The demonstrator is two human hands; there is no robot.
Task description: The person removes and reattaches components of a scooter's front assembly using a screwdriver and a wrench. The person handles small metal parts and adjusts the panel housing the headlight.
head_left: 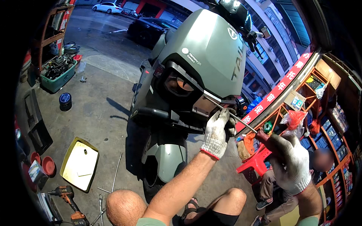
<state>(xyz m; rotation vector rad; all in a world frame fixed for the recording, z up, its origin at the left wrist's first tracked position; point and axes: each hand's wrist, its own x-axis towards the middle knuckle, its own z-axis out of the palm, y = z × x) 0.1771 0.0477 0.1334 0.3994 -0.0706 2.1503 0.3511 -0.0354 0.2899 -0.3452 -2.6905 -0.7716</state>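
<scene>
Before me stands a grey-green scooter or motorcycle (pixel 203 45), with a dark round lamp (pixel 179 84) set into its body and a green mudguard (pixel 171 162) below. My right hand (pixel 292 165), in a stained white knit glove, is closed around the dark red handle of a long screwdriver (pixel 249 126). Also gloved, my left hand (pixel 217 132) closes around the thin metal shaft, near its far end. The tip lies close to a small silver plate (pixel 203 106) beside the lamp; whether it touches a screw is too small to tell.
A yellow tray (pixel 90 165), orange-black cordless drill (pixel 68 196) and wrenches (pixel 101 205) lie on the floor at left, near a black tub (pixel 65 101) and green crate of parts (pixel 58 79). At right are a red plastic stool (pixel 254 164), a seated person's legs (pixel 268 184) and orange shelves (pixel 335 162).
</scene>
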